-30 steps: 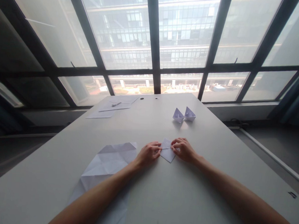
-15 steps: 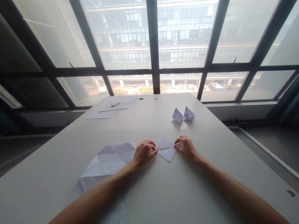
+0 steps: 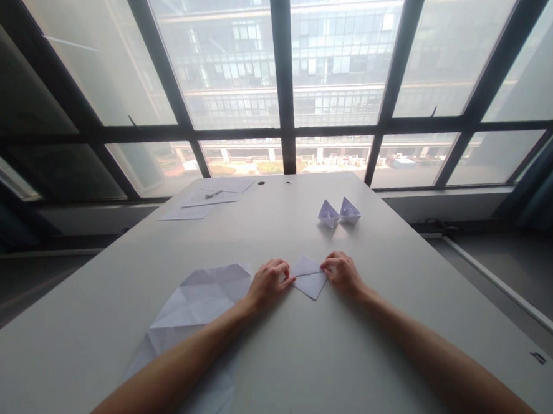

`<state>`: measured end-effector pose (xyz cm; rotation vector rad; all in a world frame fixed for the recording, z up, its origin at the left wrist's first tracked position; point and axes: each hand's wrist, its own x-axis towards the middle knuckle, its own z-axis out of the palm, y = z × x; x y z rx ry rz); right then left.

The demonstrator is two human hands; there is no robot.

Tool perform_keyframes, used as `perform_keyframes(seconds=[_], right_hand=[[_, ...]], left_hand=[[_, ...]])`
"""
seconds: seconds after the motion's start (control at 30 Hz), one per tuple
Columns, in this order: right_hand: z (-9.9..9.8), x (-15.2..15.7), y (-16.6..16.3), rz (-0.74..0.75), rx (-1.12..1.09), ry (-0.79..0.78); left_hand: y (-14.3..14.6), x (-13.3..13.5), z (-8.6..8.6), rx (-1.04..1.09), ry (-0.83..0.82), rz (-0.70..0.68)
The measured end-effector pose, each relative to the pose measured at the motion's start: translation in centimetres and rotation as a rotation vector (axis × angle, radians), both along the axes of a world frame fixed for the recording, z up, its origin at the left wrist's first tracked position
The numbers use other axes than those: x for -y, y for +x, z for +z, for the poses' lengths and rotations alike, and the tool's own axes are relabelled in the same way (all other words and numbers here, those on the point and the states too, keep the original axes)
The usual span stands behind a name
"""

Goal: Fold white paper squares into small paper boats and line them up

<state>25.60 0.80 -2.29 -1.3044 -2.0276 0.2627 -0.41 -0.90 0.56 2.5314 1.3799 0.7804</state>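
A small folded white paper square (image 3: 308, 277) lies as a diamond on the grey table (image 3: 294, 370) in front of me. My left hand (image 3: 268, 284) pinches its left corner with curled fingers. My right hand (image 3: 342, 273) pinches its right corner, fingers bent. Both hands rest on the tabletop, one on each side of the paper.
A large creased white sheet (image 3: 195, 308) lies under my left forearm. Two small folded paper boats (image 3: 339, 213) stand further back on the right. Flat sheets and a pen (image 3: 211, 195) lie at the far left edge, by the window (image 3: 284, 76).
My hands drew slightly apart along the folded paper, from near its middle out to its left and right corners. The view shifted only a little.
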Motion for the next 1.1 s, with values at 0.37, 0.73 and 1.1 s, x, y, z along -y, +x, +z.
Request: perform_keyframes(seconds=[0.37,0.73,1.1], right_hand=[[0.16,0.18,-0.08,-0.017,0.007,-0.019],[-0.08,0.11,-0.14,0.046,0.034,0.023],[0.25,0.45,-0.41,0.127,0.048,0.101]], left_hand=[[-0.03,-0.22,-0.62,-0.012,0.015,0.003],[-0.06,-0.26,-0.9,-0.055,0.026,-0.024],[0.22,-0.03,-0.48,-0.13,0.066,-0.019]])
